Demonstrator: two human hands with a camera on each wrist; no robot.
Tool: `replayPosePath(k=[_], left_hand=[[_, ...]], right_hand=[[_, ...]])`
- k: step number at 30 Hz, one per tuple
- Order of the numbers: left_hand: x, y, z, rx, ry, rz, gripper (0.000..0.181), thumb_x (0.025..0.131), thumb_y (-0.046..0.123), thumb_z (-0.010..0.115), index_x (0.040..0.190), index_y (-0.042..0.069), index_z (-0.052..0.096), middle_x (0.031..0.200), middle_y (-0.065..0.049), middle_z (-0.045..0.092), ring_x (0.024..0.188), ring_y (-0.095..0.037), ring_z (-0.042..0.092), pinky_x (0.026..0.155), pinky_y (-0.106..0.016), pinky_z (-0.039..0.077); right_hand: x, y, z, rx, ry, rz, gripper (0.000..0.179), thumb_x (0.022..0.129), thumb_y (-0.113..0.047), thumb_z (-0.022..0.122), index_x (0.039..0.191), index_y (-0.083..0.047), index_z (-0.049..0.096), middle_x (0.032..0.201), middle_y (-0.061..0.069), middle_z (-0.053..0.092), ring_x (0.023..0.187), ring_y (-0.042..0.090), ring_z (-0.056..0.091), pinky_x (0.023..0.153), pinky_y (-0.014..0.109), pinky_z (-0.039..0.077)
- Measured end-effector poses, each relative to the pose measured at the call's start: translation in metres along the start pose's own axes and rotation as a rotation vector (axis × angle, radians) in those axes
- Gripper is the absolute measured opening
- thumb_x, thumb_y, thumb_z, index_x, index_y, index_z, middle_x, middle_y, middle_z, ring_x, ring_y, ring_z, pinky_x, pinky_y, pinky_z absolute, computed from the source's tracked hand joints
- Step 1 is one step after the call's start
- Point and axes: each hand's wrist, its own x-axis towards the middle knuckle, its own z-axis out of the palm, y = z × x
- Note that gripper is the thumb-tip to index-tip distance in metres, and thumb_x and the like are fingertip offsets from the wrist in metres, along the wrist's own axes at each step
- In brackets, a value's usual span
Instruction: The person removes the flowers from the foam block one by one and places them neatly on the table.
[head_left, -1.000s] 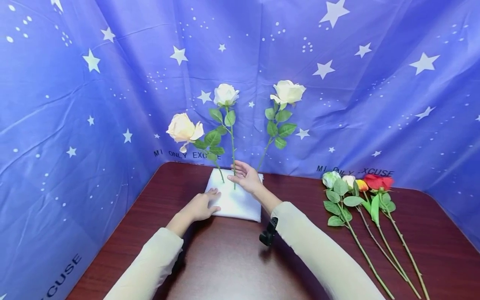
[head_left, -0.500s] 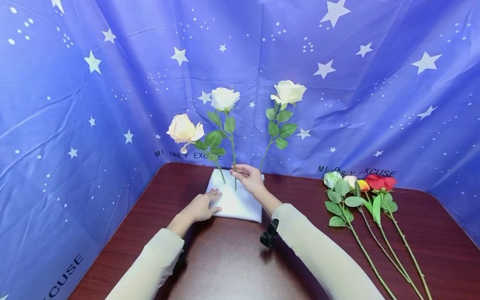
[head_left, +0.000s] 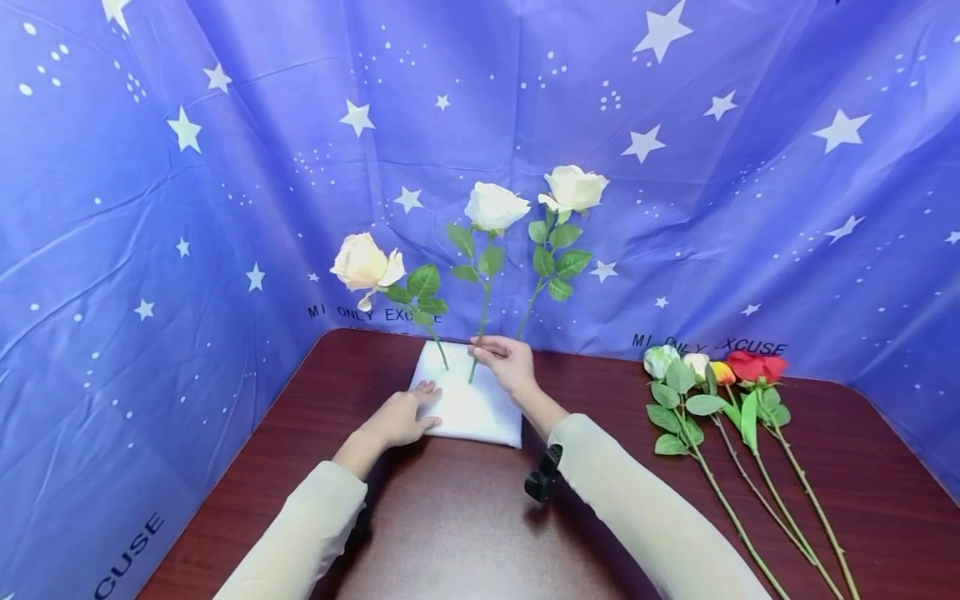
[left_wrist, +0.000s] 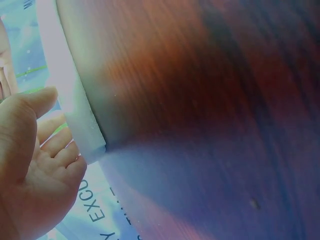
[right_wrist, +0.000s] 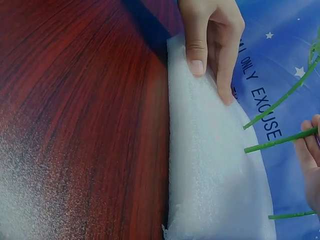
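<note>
A white foam block (head_left: 480, 421) lies on the table, with three pale artificial roses standing in it. My right hand (head_left: 512, 367) pinches the green stem of the middle white rose (head_left: 497, 208) low down, just above the foam. To its left leans a cream rose (head_left: 362, 262); behind on the right stands another white rose (head_left: 575, 190). My left hand (head_left: 401, 415) rests on the block's left side, fingers extended. In the right wrist view, its thumb and fingers press the foam (right_wrist: 210, 165), and the stems' lower ends meet the block's top face.
On the right of the dark red wooden table (head_left: 600, 500) lie several flowers: a greenish-white rose (head_left: 662, 361), a small pale one (head_left: 697, 363), an orange-yellow tulip (head_left: 723, 372) and a red rose (head_left: 757, 365). A blue star-printed cloth (head_left: 300, 125) hangs behind and at the sides.
The middle white rose has tipped, its bloom swinging right and slightly down. My right hand has shifted a little right and closed into a pinch on the stem. My left hand stays on the foam.
</note>
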Motion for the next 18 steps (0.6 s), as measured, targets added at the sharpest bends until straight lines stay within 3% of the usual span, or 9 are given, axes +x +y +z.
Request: replayPosePath(k=[18], left_hand=[[-0.0014, 0.001, -0.0007, 0.016, 0.001, -0.001, 0.052, 0.091, 0.024, 0.064, 0.137, 0.003, 0.052, 0.148, -0.014, 0.046, 0.142, -0.029, 0.039, 0.117, -0.044, 0.033]], right_hand=[[-0.002, 0.002, -0.0016, -0.044, 0.147, -0.021, 0.022, 0.076, 0.006, 0.074, 0.097, 0.011, 0.071, 0.097, 0.029, 0.069, 0.064, -0.007, 0.066, 0.072, 0.02, 0.06]])
